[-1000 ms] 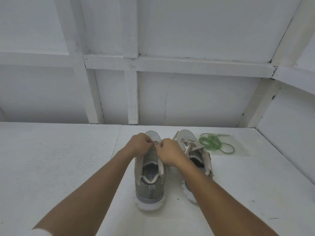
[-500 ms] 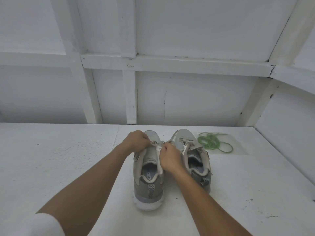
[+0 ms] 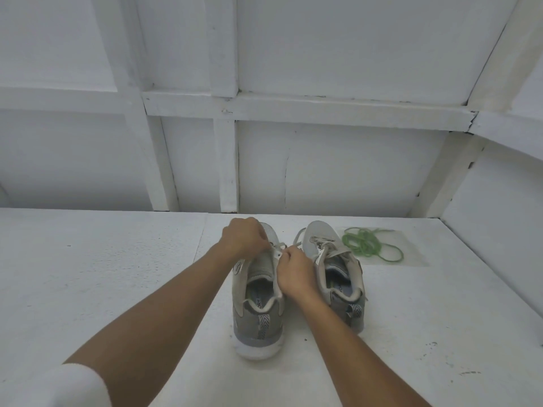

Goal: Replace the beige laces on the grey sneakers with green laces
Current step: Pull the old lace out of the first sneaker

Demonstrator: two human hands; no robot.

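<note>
The person is working at the left grey sneaker [image 3: 258,292], both hands curled tight over its lacing. The left hand [image 3: 245,239] is gripping near the toe, the right hand [image 3: 293,274] is pinching the beige lace [image 3: 279,247] by an eyelet. They would do best drawing it out one crossing at a time, steadying the shoe. The other sneaker [image 3: 338,268] is standing just beside, with the green laces [image 3: 370,245] lying coiled beyond it on the table [image 3: 117,274]

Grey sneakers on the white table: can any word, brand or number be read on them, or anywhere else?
"ORY": dark letters on the insole of the left grey mesh sneaker; the start is hidden.
Dark print on the insole of the right grey mesh sneaker: too blurred to read.
Elsewhere: none.
</note>
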